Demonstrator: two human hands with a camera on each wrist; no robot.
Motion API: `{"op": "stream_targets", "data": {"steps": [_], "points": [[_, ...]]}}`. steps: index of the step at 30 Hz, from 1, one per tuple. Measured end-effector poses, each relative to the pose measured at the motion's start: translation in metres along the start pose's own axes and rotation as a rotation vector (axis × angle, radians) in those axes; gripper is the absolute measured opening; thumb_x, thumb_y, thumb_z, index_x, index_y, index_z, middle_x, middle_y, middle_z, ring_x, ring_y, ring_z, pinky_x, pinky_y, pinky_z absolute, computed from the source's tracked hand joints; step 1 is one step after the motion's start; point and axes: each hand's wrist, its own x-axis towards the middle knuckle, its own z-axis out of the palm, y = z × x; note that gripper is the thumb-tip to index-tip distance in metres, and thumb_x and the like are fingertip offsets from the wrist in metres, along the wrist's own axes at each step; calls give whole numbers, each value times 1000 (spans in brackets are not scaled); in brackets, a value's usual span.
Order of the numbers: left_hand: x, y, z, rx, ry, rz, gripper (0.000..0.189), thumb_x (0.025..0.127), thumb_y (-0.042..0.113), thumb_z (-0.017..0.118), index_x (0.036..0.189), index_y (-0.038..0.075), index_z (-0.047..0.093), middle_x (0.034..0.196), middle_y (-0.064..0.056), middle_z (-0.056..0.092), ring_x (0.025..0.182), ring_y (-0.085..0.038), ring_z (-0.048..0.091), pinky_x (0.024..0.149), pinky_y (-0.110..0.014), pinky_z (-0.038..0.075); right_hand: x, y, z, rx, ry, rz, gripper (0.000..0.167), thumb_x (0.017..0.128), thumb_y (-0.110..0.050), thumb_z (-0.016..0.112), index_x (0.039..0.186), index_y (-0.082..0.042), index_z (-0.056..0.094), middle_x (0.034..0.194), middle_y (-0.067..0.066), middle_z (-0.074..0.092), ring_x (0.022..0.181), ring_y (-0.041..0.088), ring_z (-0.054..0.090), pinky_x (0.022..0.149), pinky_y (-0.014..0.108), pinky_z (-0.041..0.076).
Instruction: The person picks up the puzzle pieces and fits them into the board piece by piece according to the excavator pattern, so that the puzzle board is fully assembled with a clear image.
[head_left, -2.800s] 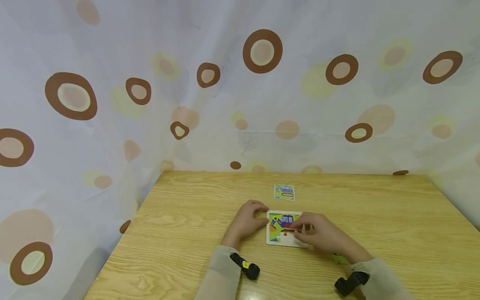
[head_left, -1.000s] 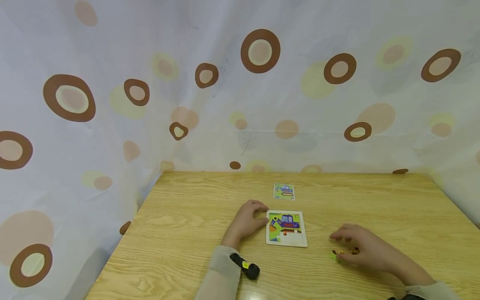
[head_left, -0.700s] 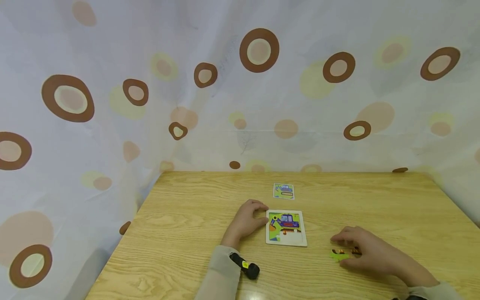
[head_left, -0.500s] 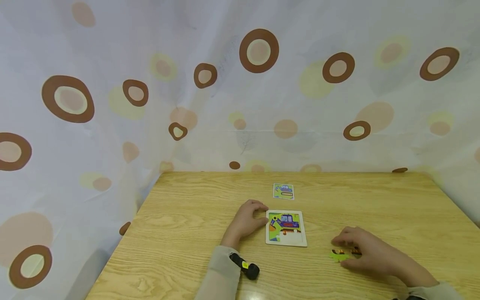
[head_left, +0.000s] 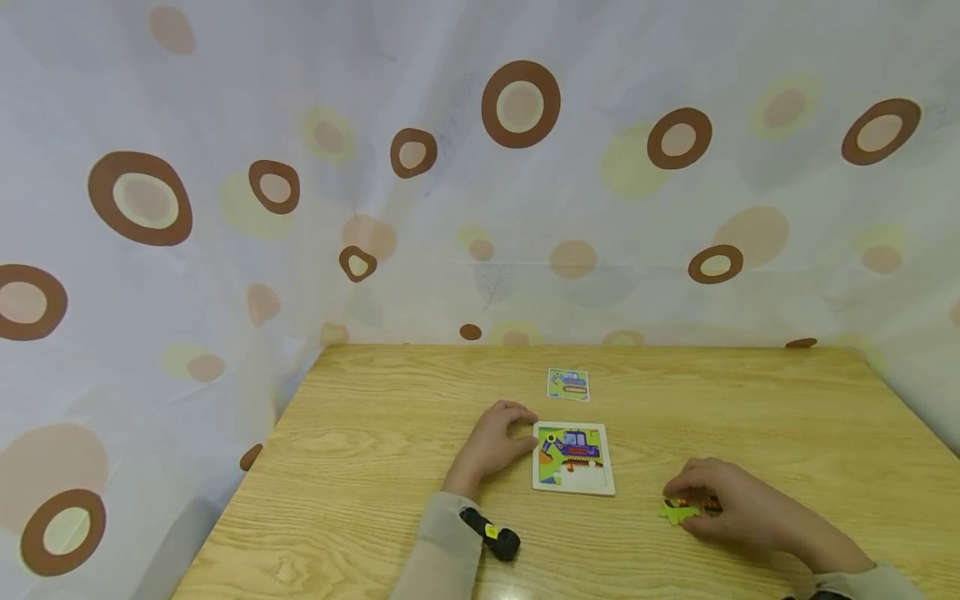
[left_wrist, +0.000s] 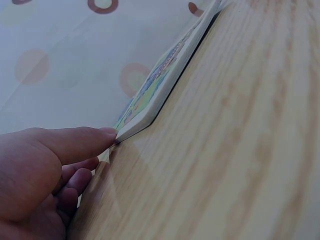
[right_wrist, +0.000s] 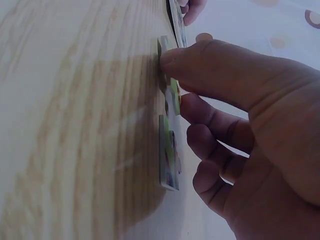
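A square puzzle board [head_left: 612, 477] in a pale frame shows a purple digger, with a bare white patch at its lower right. My left hand [head_left: 491, 446] holds the board's left side; in the left wrist view the thumb [left_wrist: 92, 142] touches the corner, while some fingertips are hidden. Off to the right, my right hand [head_left: 738, 504] pinches a green and brown puzzle piece [head_left: 677, 512] between thumb and index finger. The right wrist view shows that piece [right_wrist: 175, 95] slightly tilted. Beneath the hand lies a second puzzle piece [right_wrist: 167, 160], partly covered in the head view.
Behind the board lies a small picture card [head_left: 568, 384] with the same digger. The wooden table [head_left: 390, 392] meets a white curtain [head_left: 420, 300] patterned with brown rings at the back and both sides. Black wrist cameras sit on the sleeves.
My right hand has left the board and moved right to the loose pieces, then its fingers closed in on one. More of the digger's lower part shows. The left hand has stayed put.
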Motion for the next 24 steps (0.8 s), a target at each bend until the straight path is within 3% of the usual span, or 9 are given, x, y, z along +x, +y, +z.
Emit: {"op": "stream_targets", "data": {"steps": [8,15,24], "points": [[0,0,0,2,-2,-6,30,92,20,72,121,14,69,129,-1,55,124,-25,49,108,-42,38,3,-1,-2,35,14,-34,24,91,-19,73,114,-13,70,100,-6,60,77,8,55,59,25,49],[0,1,-1,-2,-7,-11,31,92,19,72,122,13,69,129,-1,55,125,-25,49,109,-41,38,9,-3,-5,-9,26,-85,27,91,-21,74,115,-12,70,103,-6,63,92,9,61,70,29,53],[1,0,0,13,-6,-2,31,92,21,72,122,14,69,129,-1,55,125,-24,49,109,-41,38,19,-13,-1,-69,71,-81,26,91,-24,74,115,-15,70,104,-11,61,95,7,60,77,30,54]]}}
